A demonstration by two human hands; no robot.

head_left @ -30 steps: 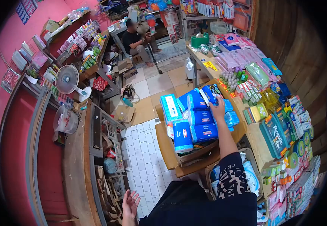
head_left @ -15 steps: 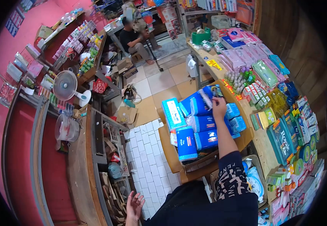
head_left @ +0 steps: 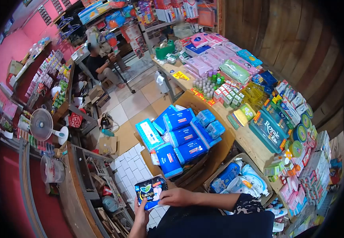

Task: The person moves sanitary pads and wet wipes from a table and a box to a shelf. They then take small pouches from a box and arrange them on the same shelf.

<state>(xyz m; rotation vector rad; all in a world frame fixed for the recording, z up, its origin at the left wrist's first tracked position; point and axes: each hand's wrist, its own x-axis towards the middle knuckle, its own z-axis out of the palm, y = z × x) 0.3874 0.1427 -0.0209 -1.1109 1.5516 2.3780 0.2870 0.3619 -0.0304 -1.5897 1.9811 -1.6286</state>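
Low in front of my body, a dark blue pack of sanitary pads (head_left: 145,192) with printed lettering is held between both hands. My left hand (head_left: 141,209) grips its lower left part, thumb on the front. The fingers of my right hand (head_left: 175,196) are closed at the pack's right edge. Just beyond stands a cardboard box (head_left: 219,159) piled with blue tissue packs (head_left: 167,159). A lighter blue patterned pack (head_left: 149,134) lies on the pile's left side.
On the right, a wooden table (head_left: 241,139) carries pink packs (head_left: 203,63), small bottles and boxes. A carton of bottles and pouches (head_left: 238,179) sits below it. Shelves and a white fan (head_left: 42,125) line the left. A seated person (head_left: 100,65) is at the back.
My right hand has come back from the pile to my body with the pack. My left hand, open before, now holds it too. The view has turned right.
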